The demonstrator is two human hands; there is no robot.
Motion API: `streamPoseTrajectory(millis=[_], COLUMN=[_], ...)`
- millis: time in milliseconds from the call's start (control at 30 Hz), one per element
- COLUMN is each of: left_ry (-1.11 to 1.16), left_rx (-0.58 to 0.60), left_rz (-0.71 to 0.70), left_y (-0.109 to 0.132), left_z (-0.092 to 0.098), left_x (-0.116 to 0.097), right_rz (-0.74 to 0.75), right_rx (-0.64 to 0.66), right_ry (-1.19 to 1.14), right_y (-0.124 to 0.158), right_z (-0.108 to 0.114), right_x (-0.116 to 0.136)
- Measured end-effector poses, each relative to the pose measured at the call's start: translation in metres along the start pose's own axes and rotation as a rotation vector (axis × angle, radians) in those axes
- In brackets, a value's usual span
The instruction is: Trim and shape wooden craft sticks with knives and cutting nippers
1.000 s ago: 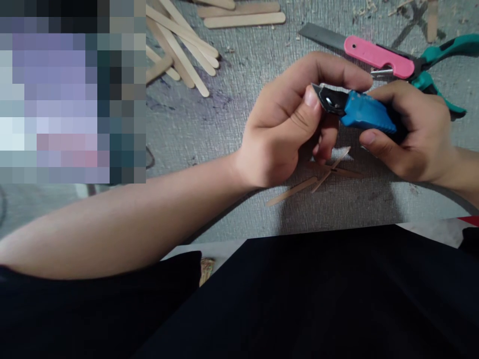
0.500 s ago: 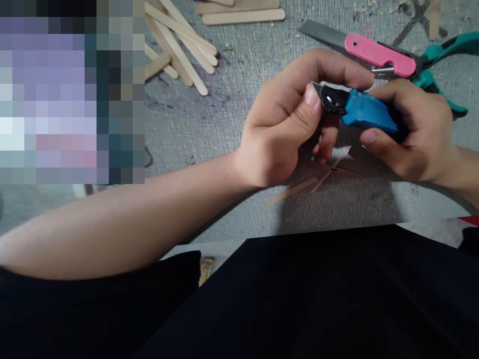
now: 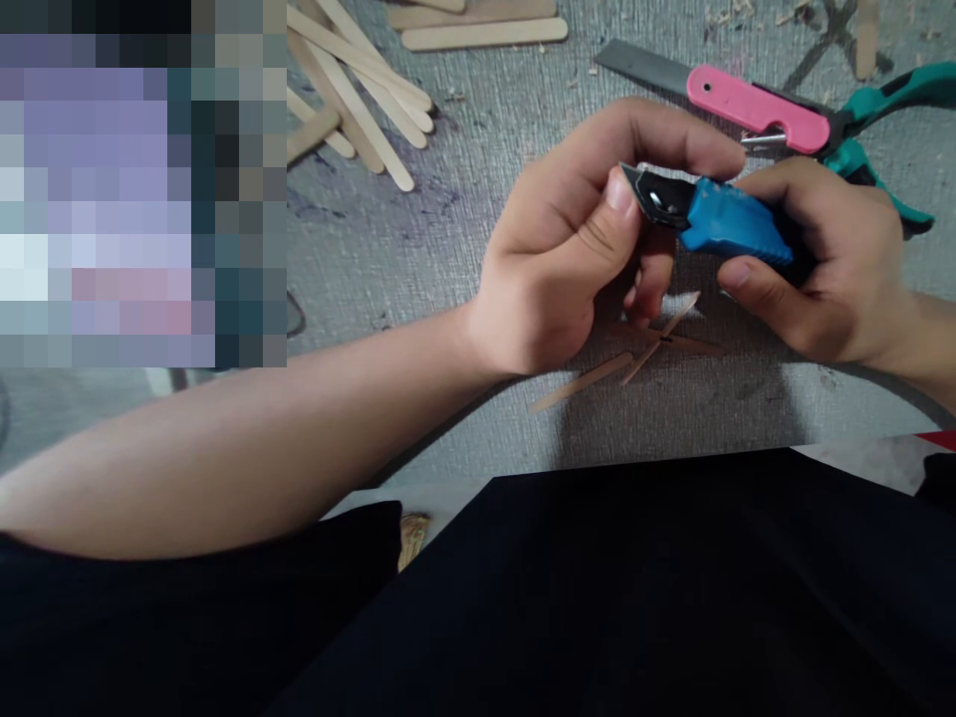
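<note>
A utility knife [image 3: 736,221] with a blue and black body lies across both hands, its short blade pointing left. My right hand [image 3: 840,259] is wrapped round the body's rear end. Curled about the front end is my left hand [image 3: 553,249], thumb tip against the blade and index finger stretched behind the knife. Some left fingers are partly hidden beneath it. Just below the hands, thin wooden pieces [image 3: 663,339] lie crossed on the grey textured table [image 3: 463,418], with another narrow strip [image 3: 583,382] beside them.
Several wooden craft sticks [image 3: 373,90] are piled at upper left, more [image 3: 485,34] at the top. A pink-handled folding blade [image 3: 754,100] lies behind my hands, against teal-handled pliers [image 3: 896,95]. Wood shavings dot the top right. A pixelated block covers the upper left corner.
Almost nothing differs. The knife's front end sits very slightly further left; both hands keep their places and their hold.
</note>
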State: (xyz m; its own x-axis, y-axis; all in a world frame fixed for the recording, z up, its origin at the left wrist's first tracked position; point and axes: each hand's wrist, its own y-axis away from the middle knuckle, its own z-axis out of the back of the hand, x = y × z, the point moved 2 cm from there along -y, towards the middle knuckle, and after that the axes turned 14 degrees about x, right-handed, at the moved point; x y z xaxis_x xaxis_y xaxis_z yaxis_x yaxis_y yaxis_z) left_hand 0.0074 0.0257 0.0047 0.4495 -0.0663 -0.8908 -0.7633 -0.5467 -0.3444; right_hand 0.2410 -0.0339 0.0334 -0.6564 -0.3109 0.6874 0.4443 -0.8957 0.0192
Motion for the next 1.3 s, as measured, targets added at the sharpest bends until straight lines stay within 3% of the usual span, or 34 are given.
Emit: streamPoseTrajectory(millis=[333, 533, 800, 900, 1133, 1300], left_ry=[-0.043, 0.062, -0.133, -0.132, -0.110, 0.001], left_rx=[0.002, 0.014, -0.035, -0.027, -0.048, -0.063], left_rz=[0.038, -0.050, 0.143, 0.135, 0.346, 0.192], left_y=[0.001, -0.002, 0.001, 0.003, 0.008, 0.006], left_z=[0.001, 0.000, 0.002, 0.003, 0.001, 0.001], left_x=[0.000, 0.004, 0.005, 0.006, 0.004, 0.007], right_rz=[0.079, -0.019, 0.051, 0.083, 0.069, 0.142], right_rx=[-0.011, 0.029, -0.041, -0.053, -0.102, -0.149], right_ry=[0.025, -0.031, -0.007, 0.000, 0.012, -0.028], right_y=[-0.001, 0.000, -0.001, -0.001, -0.001, -0.002], right_z=[-0.002, -0.002, -0.004, -0.006, -0.011, -0.011], right_x=[-0.005, -0.002, -0.008, -0.012, -0.011, -0.006])
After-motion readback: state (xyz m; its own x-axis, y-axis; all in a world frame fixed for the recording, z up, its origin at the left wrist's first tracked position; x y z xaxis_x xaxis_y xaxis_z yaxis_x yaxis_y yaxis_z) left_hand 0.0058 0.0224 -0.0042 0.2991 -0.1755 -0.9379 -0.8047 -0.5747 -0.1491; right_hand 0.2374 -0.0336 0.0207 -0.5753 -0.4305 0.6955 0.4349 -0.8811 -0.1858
